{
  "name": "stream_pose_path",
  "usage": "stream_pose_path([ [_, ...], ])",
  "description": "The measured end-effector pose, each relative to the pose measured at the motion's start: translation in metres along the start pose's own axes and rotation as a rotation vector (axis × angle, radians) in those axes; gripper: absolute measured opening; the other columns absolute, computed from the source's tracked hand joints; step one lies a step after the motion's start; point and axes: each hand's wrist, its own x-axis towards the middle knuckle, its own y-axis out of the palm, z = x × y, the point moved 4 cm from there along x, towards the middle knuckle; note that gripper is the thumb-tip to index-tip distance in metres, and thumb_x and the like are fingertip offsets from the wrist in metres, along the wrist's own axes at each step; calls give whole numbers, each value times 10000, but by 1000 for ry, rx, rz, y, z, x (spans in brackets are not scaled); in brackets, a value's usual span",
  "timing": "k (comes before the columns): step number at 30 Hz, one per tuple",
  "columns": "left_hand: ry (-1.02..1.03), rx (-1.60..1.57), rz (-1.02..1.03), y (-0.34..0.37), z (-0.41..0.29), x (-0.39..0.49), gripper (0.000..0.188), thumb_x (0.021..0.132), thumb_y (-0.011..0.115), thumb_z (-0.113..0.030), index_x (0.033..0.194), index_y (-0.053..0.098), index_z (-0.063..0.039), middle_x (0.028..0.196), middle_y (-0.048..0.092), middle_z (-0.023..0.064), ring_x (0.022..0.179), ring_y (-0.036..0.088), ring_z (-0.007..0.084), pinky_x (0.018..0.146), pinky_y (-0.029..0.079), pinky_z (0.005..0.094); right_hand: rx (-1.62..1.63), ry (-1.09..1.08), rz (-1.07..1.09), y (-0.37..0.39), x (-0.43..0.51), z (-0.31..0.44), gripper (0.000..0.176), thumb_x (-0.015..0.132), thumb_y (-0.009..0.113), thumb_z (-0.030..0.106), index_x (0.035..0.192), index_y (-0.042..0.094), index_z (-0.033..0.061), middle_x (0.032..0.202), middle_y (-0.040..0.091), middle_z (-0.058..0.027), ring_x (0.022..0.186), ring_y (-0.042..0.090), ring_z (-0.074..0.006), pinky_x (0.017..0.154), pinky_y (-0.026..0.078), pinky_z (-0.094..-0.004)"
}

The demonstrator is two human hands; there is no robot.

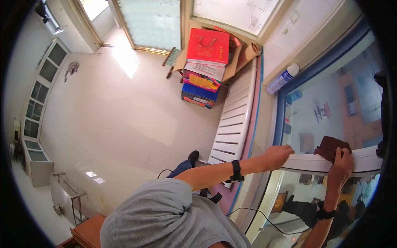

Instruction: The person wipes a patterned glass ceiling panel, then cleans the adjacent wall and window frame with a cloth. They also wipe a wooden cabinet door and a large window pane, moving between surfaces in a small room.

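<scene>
A white window frame bar [310, 162] runs between two glass panes at the right of the head view. My right hand [341, 162] presses a folded dark maroon cloth [333, 148] against this bar, with the fingers on the cloth. To the left, my left hand [279, 157] is at the near end of the bar, its fingers curled at the frame's edge; whether they grip it is unclear. Each wrist wears a black band. A spray can [283, 79] with a white cap lies on the sill beside the blue frame.
A white slatted radiator [232, 124] runs below the sill. Stacked boxes with a red gift box [208, 46] on top stand at its far end. A thin black cable [266, 217] crosses near my right arm. A metal-legged stool [66, 198] is at the lower left.
</scene>
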Motion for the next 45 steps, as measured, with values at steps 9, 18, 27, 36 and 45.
stream_pose_path([
  [9,-171,326,-242,-103,32,-133,221,975,560,-122,1158,677,-81,1107,692,145,974,677,379,820,537,491,107,-157,14,51,-6,42,71,864,619,50,924,644,79,1080,603,-114,1080,580,-285,923,480,-413],
  [18,-261,443,-412,-151,27,-233,131,988,577,-143,1061,669,-84,1039,697,112,951,684,351,784,549,475,45,-11,213,71,23,11,276,931,653,73,1202,654,19,1215,649,-134,1137,624,-302,939,528,-421],
  [27,-295,419,-430,-196,44,-282,130,939,610,-128,1052,657,-85,1003,687,139,964,678,370,800,538,502,54,-100,330,-51,18,76,606,894,716,136,1452,513,16,1244,662,-192,1085,656,-318,978,529,-388],
  [36,-380,506,-613,-282,27,-366,111,902,607,-106,1004,641,-82,974,657,132,900,665,366,739,535,494,837,-305,118,-203,68,256,459,902,701,99,1330,565,8,1171,673,-165,1031,660,-287,926,534,-377],
  [45,-457,510,-952,-322,-17,-467,137,941,625,-156,1051,626,-76,982,664,135,891,663,388,727,523,499,1455,-744,270,-285,80,424,314,909,685,63,1209,617,0,1099,684,-138,977,665,-257,875,539,-366],
])
